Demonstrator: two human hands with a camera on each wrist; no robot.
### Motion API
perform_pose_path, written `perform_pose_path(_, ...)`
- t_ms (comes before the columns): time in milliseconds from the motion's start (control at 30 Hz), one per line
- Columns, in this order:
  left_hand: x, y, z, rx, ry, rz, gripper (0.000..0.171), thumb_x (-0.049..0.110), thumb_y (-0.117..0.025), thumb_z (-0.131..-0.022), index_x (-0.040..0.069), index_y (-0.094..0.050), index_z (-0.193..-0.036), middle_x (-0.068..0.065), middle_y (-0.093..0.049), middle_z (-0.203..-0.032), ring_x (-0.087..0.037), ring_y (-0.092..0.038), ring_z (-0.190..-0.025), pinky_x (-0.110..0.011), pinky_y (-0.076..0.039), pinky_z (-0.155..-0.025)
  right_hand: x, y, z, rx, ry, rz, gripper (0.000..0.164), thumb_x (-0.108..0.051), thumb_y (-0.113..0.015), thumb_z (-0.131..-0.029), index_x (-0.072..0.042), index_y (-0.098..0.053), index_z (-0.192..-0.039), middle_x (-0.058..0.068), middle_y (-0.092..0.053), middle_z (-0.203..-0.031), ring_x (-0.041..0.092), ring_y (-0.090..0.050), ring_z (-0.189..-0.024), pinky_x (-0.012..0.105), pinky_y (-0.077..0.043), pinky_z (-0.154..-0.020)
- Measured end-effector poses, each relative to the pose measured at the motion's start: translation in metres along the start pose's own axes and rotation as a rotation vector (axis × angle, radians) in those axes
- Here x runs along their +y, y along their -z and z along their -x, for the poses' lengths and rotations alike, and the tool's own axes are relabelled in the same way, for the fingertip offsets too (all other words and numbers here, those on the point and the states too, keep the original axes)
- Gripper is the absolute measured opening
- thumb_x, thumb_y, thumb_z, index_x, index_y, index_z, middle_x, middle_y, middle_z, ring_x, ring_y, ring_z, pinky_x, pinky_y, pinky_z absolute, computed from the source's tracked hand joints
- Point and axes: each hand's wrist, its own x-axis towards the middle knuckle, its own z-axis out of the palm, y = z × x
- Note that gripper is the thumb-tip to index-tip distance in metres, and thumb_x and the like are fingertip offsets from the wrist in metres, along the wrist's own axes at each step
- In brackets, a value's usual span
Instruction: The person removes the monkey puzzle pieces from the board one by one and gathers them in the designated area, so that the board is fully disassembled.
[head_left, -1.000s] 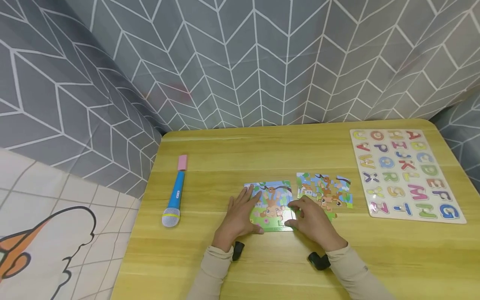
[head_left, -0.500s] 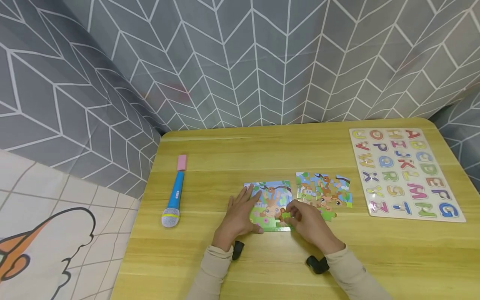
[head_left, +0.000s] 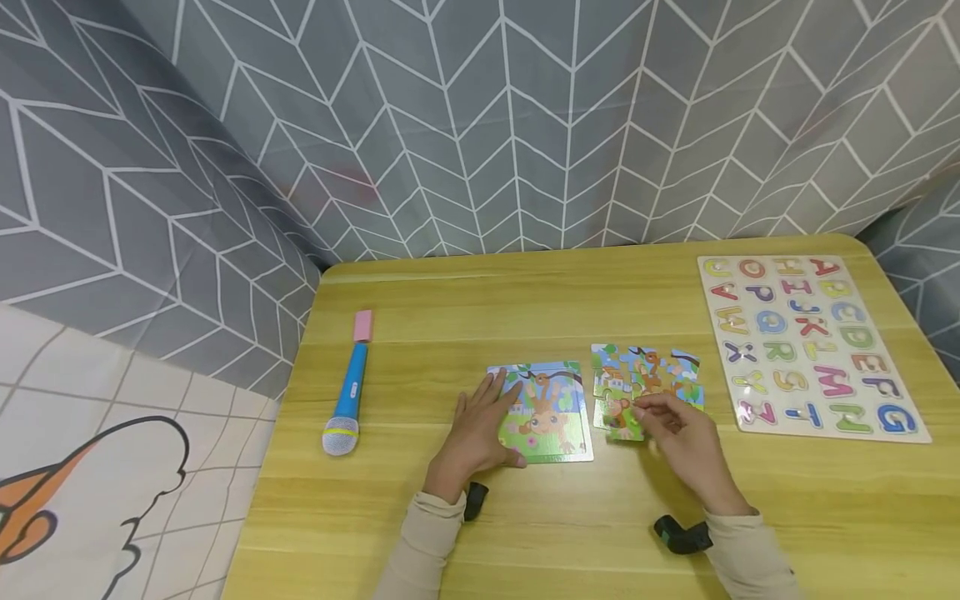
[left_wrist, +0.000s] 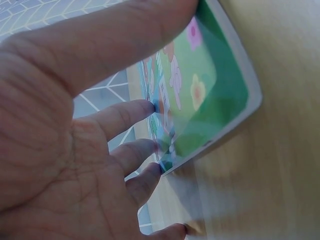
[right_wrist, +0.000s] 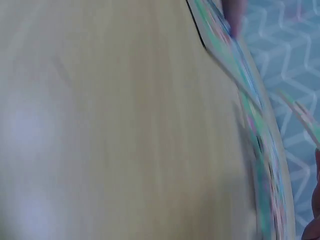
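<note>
My left hand (head_left: 474, 433) lies with fingers spread over the left side of a picture puzzle board (head_left: 575, 446), its thumb at the front edge. In the left wrist view the fingertips (left_wrist: 150, 107) touch the glossy board (left_wrist: 235, 90). To the right of the board, my right hand (head_left: 693, 446) pinches a green puzzle piece (head_left: 626, 423) with a small orange-brown figure on it. In the right wrist view this piece (right_wrist: 303, 116) is raised above the table. Several loose or joined puzzle pieces (head_left: 615, 379) lie just behind it, some partly hidden by the hand.
An alphabet board (head_left: 813, 350) with coloured letters lies at the right. On the left are a blue toy microphone (head_left: 350, 392) and a pink block (head_left: 363, 326). Everything sits on a yellow wooden table (head_left: 465, 308), with a grey patterned curtain (head_left: 525, 125) behind.
My right hand has moved right, from the board's lower right corner to the loose pieces, carrying the piece away. The board's lower right part is now uncovered. My left hand stays put.
</note>
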Motion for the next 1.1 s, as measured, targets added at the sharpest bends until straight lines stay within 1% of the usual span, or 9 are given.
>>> perform_pose_path(100, 0.0, 0.0, 0.0, -0.001, -0.002, -0.001, 0.114, 0.028, -0.094, -0.065, 0.019, -0.03, -0.159, -0.005, -0.01, -0.171, -0.029, -0.005, -0.16, -0.066, -0.003, -0.125, 0.01, 0.017, 0.0, 0.059, -0.057, 0.043, 0.016, -0.017, -0.066, -0.098, -0.005, -0.073, -0.106, 0.012, -0.074, -0.092, -0.006, -0.057, -0.073, 0.02, -0.049, -0.059)
perform_pose_path(167, 0.001, 0.001, 0.0, -0.001, -0.002, -0.001, 0.114, 0.028, -0.094, -0.065, 0.019, -0.03, -0.159, -0.005, -0.01, -0.171, -0.029, -0.005, -0.16, -0.066, -0.003, -0.125, 0.017, 0.027, 0.0, 0.085, -0.085, 0.07, 0.019, -0.02, -0.065, -0.099, -0.005, -0.073, -0.107, 0.008, -0.074, -0.09, -0.008, -0.057, -0.072, 0.02, -0.047, -0.056)
perform_pose_path(333, 0.001, 0.001, 0.0, -0.003, 0.005, 0.003, 0.114, 0.028, -0.094, -0.065, 0.019, -0.031, -0.159, -0.005, -0.01, -0.171, -0.029, -0.005, -0.16, -0.066, -0.002, -0.125, 0.033, 0.046, 0.001, 0.12, -0.134, 0.101, 0.024, -0.023, -0.065, -0.099, -0.003, -0.073, -0.109, -0.013, -0.07, -0.082, -0.01, -0.058, -0.07, 0.018, -0.046, -0.057)
perform_pose_path(400, 0.0, 0.001, 0.001, -0.005, 0.007, 0.002, 0.114, 0.028, -0.094, -0.064, 0.019, -0.031, -0.159, -0.005, -0.01, -0.171, -0.029, -0.005, -0.16, -0.066, -0.002, -0.125, 0.037, 0.05, 0.002, 0.13, -0.153, 0.105, 0.025, -0.024, -0.065, -0.099, -0.003, -0.073, -0.109, -0.018, -0.068, -0.081, -0.01, -0.058, -0.07, 0.015, -0.046, -0.059)
perform_pose_path(500, -0.001, 0.0, 0.003, -0.007, 0.01, 0.004, 0.114, 0.028, -0.094, -0.064, 0.019, -0.031, -0.159, -0.005, -0.009, -0.171, -0.029, -0.005, -0.16, -0.066, -0.002, -0.125, 0.039, 0.052, 0.004, 0.132, -0.172, 0.11, 0.025, -0.023, -0.065, -0.099, -0.001, -0.073, -0.109, -0.008, -0.072, -0.083, -0.009, -0.058, -0.068, 0.015, -0.046, -0.059)
perform_pose_path(633, -0.002, 0.0, 0.003, -0.004, 0.011, 0.009, 0.114, 0.027, -0.094, -0.065, 0.02, -0.03, -0.159, -0.004, -0.009, -0.171, -0.029, -0.004, -0.16, -0.066, -0.001, -0.125, 0.042, 0.053, 0.005, 0.127, -0.164, 0.126, 0.022, -0.017, -0.064, -0.099, 0.001, -0.073, -0.108, 0.004, -0.074, -0.086, -0.01, -0.057, -0.067, 0.017, -0.047, -0.056)
perform_pose_path(733, -0.002, 0.0, 0.002, -0.003, 0.014, 0.011, 0.113, 0.027, -0.094, -0.065, 0.02, -0.031, -0.159, -0.004, -0.009, -0.171, -0.029, -0.004, -0.16, -0.066, -0.001, -0.125, 0.045, 0.054, 0.005, 0.11, -0.165, 0.139, 0.022, -0.017, -0.064, -0.099, 0.002, -0.073, -0.108, 0.006, -0.075, -0.086, -0.012, -0.056, -0.067, 0.018, -0.046, -0.054)
perform_pose_path(933, 0.001, 0.001, 0.003, -0.001, 0.012, 0.024, 0.113, 0.027, -0.094, -0.066, 0.019, -0.031, -0.159, -0.005, -0.009, -0.171, -0.029, -0.005, -0.16, -0.066, -0.001, -0.125, 0.048, 0.056, 0.007, 0.074, -0.136, 0.18, 0.025, -0.019, -0.065, -0.099, 0.003, -0.072, -0.108, 0.018, -0.075, -0.091, -0.014, -0.053, -0.067, 0.018, -0.045, -0.053)
perform_pose_path(1100, 0.001, 0.0, 0.002, 0.0, 0.006, 0.025, 0.113, 0.027, -0.094, -0.065, 0.019, -0.031, -0.159, -0.005, -0.009, -0.171, -0.029, -0.005, -0.16, -0.066, -0.001, -0.125, 0.049, 0.057, 0.006, 0.072, -0.147, 0.225, 0.026, -0.022, -0.064, -0.099, 0.001, -0.072, -0.108, 0.018, -0.075, -0.095, -0.018, -0.048, -0.069, 0.015, -0.045, -0.058)
